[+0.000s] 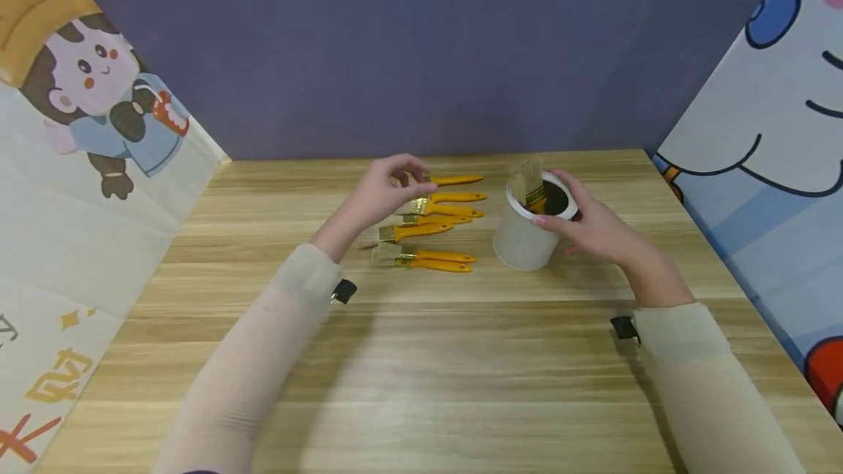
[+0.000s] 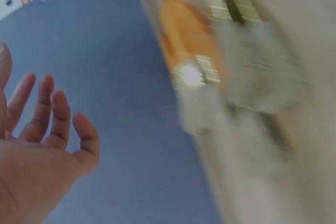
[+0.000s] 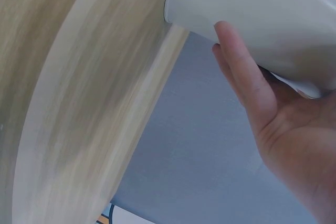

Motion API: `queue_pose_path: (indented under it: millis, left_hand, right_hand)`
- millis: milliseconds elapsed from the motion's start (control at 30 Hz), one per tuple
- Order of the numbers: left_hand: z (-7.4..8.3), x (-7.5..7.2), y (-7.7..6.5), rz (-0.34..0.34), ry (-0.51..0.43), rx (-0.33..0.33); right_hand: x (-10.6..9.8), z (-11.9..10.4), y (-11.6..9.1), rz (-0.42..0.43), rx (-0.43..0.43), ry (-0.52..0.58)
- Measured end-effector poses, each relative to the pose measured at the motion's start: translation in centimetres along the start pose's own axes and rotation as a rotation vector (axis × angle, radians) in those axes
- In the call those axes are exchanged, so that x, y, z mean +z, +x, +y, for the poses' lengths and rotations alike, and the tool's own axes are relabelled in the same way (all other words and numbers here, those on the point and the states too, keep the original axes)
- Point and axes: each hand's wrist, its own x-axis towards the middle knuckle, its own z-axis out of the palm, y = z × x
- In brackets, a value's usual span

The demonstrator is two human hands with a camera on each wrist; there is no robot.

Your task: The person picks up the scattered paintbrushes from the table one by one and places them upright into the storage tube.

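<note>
A white can (image 1: 527,240) stands upright on the table, its open top toward me. One paintbrush (image 1: 529,187) leans in it, bristles up above the rim. My right hand (image 1: 602,229) holds the can from the right, thumb at the front and fingers behind; in the right wrist view the fingers lie along the white wall. Over the far end of a row of yellow-handled paintbrushes (image 1: 428,230) hovers my left hand (image 1: 391,185). Its fingers are loosely bent with nothing between them, as the left wrist view also shows (image 2: 47,150).
Several brushes lie side by side, bristles to the left and handles toward the can. The wooden table (image 1: 421,386) ends at a dark blue back wall (image 1: 421,50). Printed cartoon panels (image 1: 784,145) border both sides. A black clip-like piece shows at each wrist.
</note>
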Motion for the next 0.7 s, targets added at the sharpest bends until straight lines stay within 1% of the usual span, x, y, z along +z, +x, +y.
queue_pose_path:
  millis: [133, 233, 367, 533, 633, 700]
  left_hand:
    - [-3.3, -0.3, -1.7, -0.026, 0.007, -0.049]
    - [-4.8, 0.0, -2.5, -0.034, 0.043, -0.06]
    - [-6.0, 0.3, -3.1, -0.086, 0.089, -0.062]
    - [-7.2, 0.5, -3.6, -0.18, 0.143, -0.071]
    - [-7.8, 0.6, -3.9, -0.232, 0.156, -0.08]
    - [-8.1, 0.7, -4.0, -0.253, 0.152, -0.087]
  right_hand:
    - [0.0, -0.1, 0.1, -0.006, 0.001, 0.003]
    - [0.0, -0.2, 0.0, -0.008, -0.004, 0.005]
    - [-0.1, -0.1, 0.0, -0.009, -0.002, 0.001]
    - [0.0, -0.1, 0.1, -0.014, 0.011, 0.004]
    - [-0.1, -0.2, 0.1, -0.015, 0.014, 0.005]
    - [-0.1, -0.2, 0.1, -0.014, 0.014, 0.002]
